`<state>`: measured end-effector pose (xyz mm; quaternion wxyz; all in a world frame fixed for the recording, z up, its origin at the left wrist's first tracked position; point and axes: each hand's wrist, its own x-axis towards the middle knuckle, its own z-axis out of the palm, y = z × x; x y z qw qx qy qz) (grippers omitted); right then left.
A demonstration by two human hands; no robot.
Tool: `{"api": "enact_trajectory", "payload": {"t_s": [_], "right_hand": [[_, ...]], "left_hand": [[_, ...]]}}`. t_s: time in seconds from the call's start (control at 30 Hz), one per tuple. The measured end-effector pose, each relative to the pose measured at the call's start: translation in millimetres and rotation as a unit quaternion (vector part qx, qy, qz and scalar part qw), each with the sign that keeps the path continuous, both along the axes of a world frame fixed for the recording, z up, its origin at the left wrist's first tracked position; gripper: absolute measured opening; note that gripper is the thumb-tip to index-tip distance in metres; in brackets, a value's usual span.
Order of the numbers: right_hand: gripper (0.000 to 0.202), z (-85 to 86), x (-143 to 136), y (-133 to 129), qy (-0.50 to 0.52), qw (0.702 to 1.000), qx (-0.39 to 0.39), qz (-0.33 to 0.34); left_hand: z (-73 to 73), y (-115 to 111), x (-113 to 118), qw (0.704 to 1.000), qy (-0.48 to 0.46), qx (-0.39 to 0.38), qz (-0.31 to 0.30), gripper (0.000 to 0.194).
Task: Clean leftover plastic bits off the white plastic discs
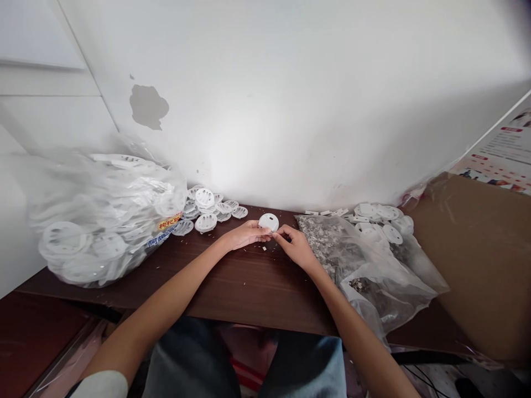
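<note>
A round white plastic disc point(269, 221) with a small slot near its edge is held over the middle of the table. My left hand point(248, 234) grips it from the left, thumb along its lower edge. At its lower right edge, my right hand point(292, 243) has thumb and fingertips pinched together; whatever lies between them is too small to name. Left of my hands is a loose pile of slotted white discs point(206, 223). On the right lies a clear bag of small metal parts point(321, 237).
A large clear bag point(120, 221) full of white discs stands on the left. More white pieces point(379, 218) lie behind the metal parts. A cardboard box point(477, 249) is at the far right. White scraps dot the brown table point(249, 293), which meets a white wall point(282, 110).
</note>
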<state>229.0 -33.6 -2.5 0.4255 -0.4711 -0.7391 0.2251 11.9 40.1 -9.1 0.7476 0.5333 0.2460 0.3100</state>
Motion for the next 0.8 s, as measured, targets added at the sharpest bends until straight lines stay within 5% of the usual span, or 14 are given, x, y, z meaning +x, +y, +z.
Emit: {"api": "enact_trajectory", "payload": {"t_s": [0.8], "right_hand": [[0.031, -7.5, 2.5, 8.4, 0.02, 1.0, 0.015, -0.003]], "left_hand": [[-2.0, -1.5, 3.5, 0.999, -0.003, -0.013, 0.047, 0.045]]}}
